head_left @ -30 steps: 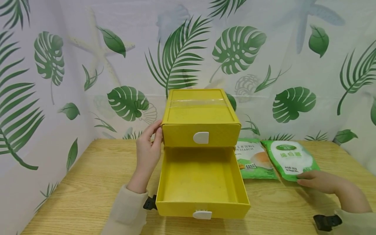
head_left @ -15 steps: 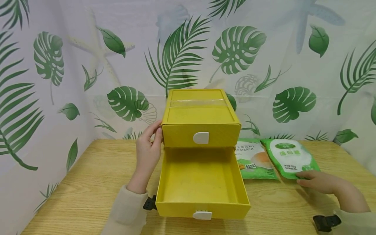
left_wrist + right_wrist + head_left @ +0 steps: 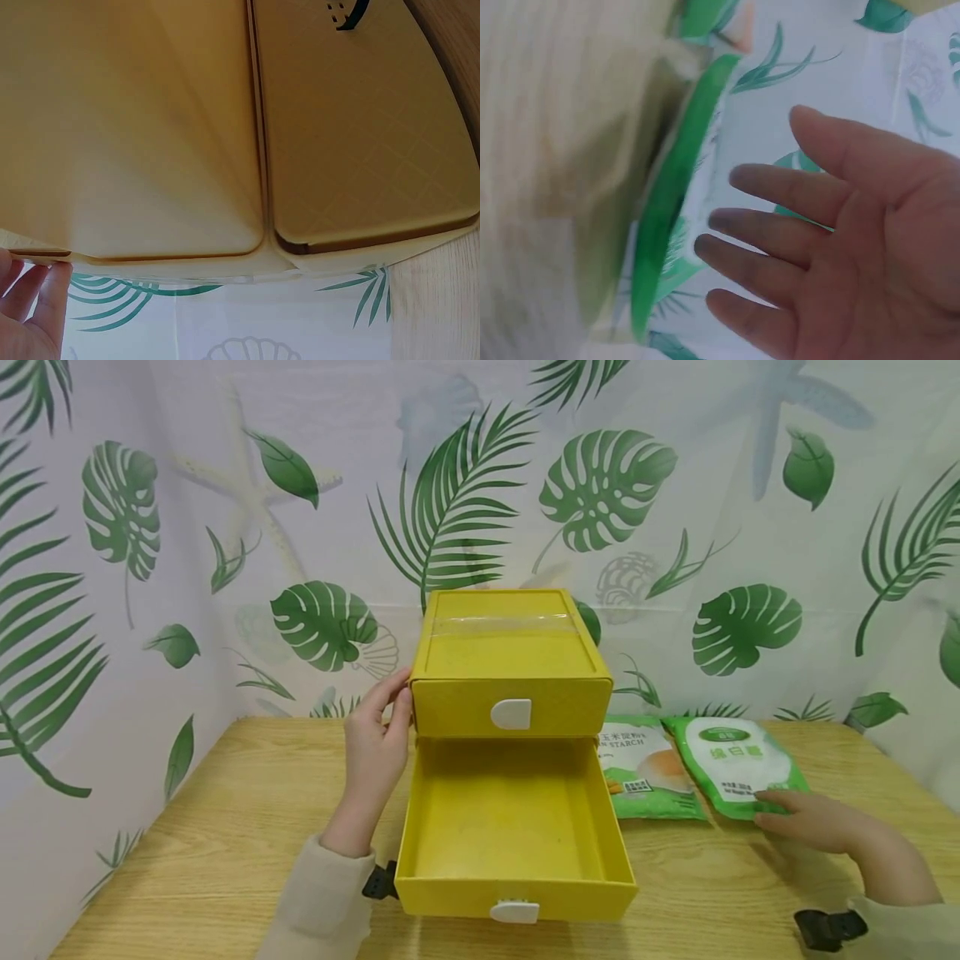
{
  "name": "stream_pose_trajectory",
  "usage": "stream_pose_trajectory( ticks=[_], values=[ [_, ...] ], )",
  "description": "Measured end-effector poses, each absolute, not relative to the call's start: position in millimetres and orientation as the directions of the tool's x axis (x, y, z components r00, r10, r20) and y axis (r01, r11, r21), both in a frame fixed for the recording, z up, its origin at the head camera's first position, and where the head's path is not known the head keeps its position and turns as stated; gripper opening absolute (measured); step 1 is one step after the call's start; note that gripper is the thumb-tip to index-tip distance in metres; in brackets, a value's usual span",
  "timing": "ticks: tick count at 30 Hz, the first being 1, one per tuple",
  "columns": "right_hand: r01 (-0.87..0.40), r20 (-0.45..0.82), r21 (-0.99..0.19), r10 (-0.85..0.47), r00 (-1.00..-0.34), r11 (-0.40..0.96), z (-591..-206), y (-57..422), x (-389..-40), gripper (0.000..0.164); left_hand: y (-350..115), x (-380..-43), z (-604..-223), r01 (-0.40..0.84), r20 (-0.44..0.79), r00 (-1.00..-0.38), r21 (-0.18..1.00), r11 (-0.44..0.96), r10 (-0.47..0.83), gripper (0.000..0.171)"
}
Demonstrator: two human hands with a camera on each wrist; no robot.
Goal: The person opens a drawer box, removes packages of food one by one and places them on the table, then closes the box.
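Left hand (image 3: pixel 378 739): at the front left edge of the yellow drawer unit (image 3: pixel 517 656), beside the upper drawer (image 3: pixel 453 712); its fingers look fairly straight and slightly apart, tips touching that edge.
Right hand (image 3: pixel 825 822): over the near right corner of the sugar bag (image 3: pixel 738 762), fingers spread apart with nothing between them; whether the tips touch the film, I cannot tell.
Sugar bag: lies face up on the tabletop (image 3: pixel 247 835), just right of the starch bag (image 3: pixel 648 777).
Tipping risk: with the lower drawer (image 3: pixel 442 897) pulled so far out, a downward push on its front could tilt the unit, since the left hand seems only to brace it lightly.
Slip risk: smooth film pinched by one corner may slide from the fingers, because the loose filling would sag away.
Snag risk: a bag carried low could catch the drawer's side wall and shove the unit askew.
Lower drawer contents: only yellow floor and a few specks show.
Upper drawer contents: hidden, as it is pushed in.
Bag contents: printed wrapping covers them; no tear shows.
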State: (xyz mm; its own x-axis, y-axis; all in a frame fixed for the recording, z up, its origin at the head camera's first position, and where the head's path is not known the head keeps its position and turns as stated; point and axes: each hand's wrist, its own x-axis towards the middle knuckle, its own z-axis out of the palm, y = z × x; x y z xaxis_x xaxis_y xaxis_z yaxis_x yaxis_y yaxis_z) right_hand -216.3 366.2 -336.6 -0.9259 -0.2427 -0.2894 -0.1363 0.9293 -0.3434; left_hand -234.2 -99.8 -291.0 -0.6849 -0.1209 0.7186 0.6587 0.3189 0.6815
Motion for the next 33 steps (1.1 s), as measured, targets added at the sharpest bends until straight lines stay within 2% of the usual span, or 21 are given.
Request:
stream_pose_trajectory(
  ticks=[7,18,23,33],
  values=[
    [-0.199,-0.126,-0.334,-0.253,-0.959,0.921,-322,345,-211,0.054,-100,-234,-291,0.66,0.719,-0.685,0.682,0.316,-0.121,0.026],
    [-0.315,0.07,-0.336,-0.31,-0.948,0.887,-301,312,-200,0.048,-100,-234,-291,0.655,0.714,-0.689,0.686,0.316,-0.122,0.026],
    [-0.358,0.151,-0.32,-0.326,-0.933,0.877,-293,296,-196,0.044,-100,-234,-291,0.66,0.72,-0.683,0.68,0.318,-0.122,0.026],
    [-0.473,0.341,-0.284,-0.373,-0.863,0.834,-281,262,-192,0.034,-101,-234,-291,0.663,0.724,-0.679,0.676,0.322,-0.12,0.026]
  ],
)
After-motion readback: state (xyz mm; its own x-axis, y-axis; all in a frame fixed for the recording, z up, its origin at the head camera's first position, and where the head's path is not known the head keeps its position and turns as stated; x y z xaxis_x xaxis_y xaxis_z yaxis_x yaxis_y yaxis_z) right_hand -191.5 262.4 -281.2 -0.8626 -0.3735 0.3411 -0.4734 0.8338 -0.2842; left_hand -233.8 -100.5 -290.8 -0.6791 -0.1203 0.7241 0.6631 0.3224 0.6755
